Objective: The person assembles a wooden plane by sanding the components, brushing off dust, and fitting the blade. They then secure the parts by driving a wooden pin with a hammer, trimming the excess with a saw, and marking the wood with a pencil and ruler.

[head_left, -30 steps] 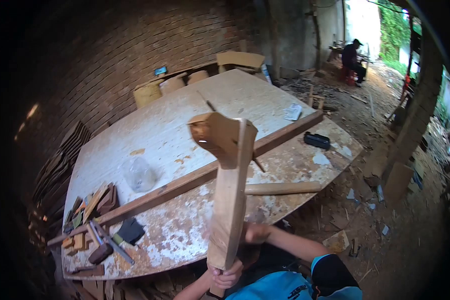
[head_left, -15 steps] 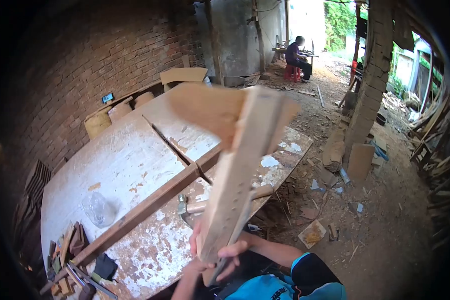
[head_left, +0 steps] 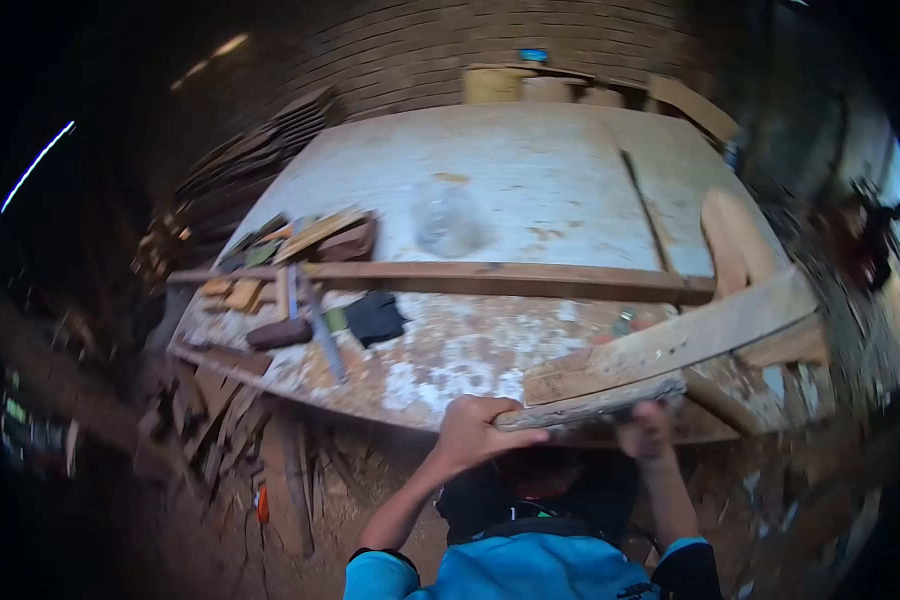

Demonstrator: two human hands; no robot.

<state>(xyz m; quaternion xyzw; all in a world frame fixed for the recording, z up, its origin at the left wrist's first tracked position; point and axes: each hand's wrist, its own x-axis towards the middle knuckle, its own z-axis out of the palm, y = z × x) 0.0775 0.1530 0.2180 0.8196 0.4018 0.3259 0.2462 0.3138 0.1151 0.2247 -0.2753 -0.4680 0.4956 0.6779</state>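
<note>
A long piece of wood (head_left: 670, 345) with a row of small holes or dots slants over the bench's front right. Its near side is a rough grey edge (head_left: 600, 405). At its far end, curved wooden parts (head_left: 732, 235) stick out on both sides. My left hand (head_left: 475, 432) is closed round the near left end, thumb along the grey edge. My right hand (head_left: 647, 430) is just below the grey edge farther right, its fingers smeared by motion. A hammer lies under the wood, its handle (head_left: 722, 402) showing at the right and its head mostly hidden.
A long wooden bar (head_left: 490, 280) crosses the worn white bench top (head_left: 530, 135). A clear plastic bag (head_left: 448, 218) lies behind it. Wood scraps (head_left: 315, 235), a black cloth (head_left: 375, 317) and a flat metal tool (head_left: 322, 335) are at the left. Stacked boards (head_left: 260, 140) stand beyond.
My view has swung left along the bench. The wood has gone from raised in front of me to slanting low across the right. My right hand has shifted away from the near end.
</note>
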